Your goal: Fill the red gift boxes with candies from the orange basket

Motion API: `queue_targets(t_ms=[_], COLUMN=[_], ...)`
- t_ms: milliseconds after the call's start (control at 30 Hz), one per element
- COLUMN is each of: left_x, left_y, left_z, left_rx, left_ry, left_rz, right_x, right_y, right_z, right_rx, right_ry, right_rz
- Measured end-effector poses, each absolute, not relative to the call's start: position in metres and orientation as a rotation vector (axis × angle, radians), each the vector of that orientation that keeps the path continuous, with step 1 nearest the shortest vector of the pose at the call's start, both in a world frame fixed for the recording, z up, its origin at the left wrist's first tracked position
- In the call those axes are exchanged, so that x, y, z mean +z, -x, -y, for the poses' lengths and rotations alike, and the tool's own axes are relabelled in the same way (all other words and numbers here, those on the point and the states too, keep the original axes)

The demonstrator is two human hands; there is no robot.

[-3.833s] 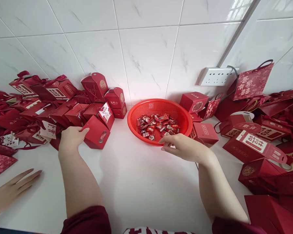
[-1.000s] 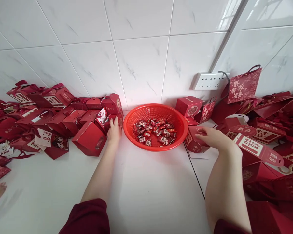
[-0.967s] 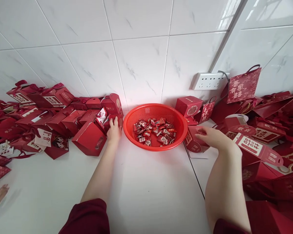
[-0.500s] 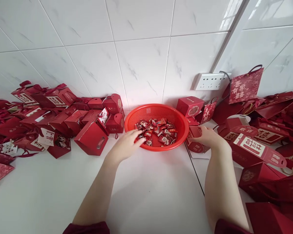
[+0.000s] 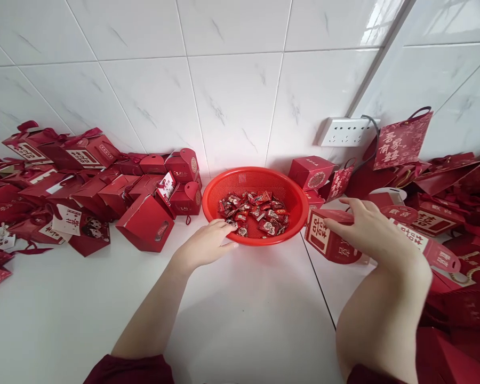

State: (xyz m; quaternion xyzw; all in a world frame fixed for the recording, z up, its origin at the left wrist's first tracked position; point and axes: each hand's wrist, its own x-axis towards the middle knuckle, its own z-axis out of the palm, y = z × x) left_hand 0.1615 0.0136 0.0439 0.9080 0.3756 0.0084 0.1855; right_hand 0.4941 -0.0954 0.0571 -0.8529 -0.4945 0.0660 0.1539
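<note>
A red plastic basket [image 5: 256,174] with perforated sides stands by the wall and holds several red-wrapped candies [image 5: 260,213]. My left hand [image 5: 206,242] rests at the basket's near-left rim, fingers stretched out over it and thumb apart, with nothing in its grasp. To the right of the basket is a red gift box [image 5: 328,237] with light printed characters. My right hand [image 5: 368,229] reaches over this box, thumb against its top and fingers on the far side. The fingertips behind the box are partly hidden.
Many red gift boxes [image 5: 144,224] crowd the left side of the white table [image 5: 240,320]. More boxes and bags [image 5: 436,213] are packed at the right. A power socket strip [image 5: 346,132] with a cable is on the tiled wall. A dark seam runs across the table.
The gift box under my right hand has turned, its printed face now showing, and that hand has shifted right. My left hand has drawn back slightly from the candies to the rim.
</note>
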Motion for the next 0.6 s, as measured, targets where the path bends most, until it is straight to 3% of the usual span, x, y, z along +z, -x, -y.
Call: queue_targets(t_ms=[167, 367, 500, 600], left_x=[0.053, 0.07, 0.073, 0.078], left_y=[-0.164, -0.179, -0.185, -0.179], left_z=[-0.004, 0.02, 0.028, 0.027], left_rx=[0.17, 0.533, 0.622, 0.607], left_ry=[-2.579, -2.515, -2.468, -2.438], left_rz=[-1.193, -0.966, -0.747, -0.802], right_x=[0.079, 0.076, 0.064, 0.062], right_y=[-0.485, -0.455, -0.436, -0.431], right_z=[0.115, 0.087, 0.071, 0.07], right_rx=[0.296, 1.094, 1.272, 1.196], right_ry=[2.064, 1.3, 1.264, 1.317], right_rz=[1.445, 1.292, 1.323, 1.428])
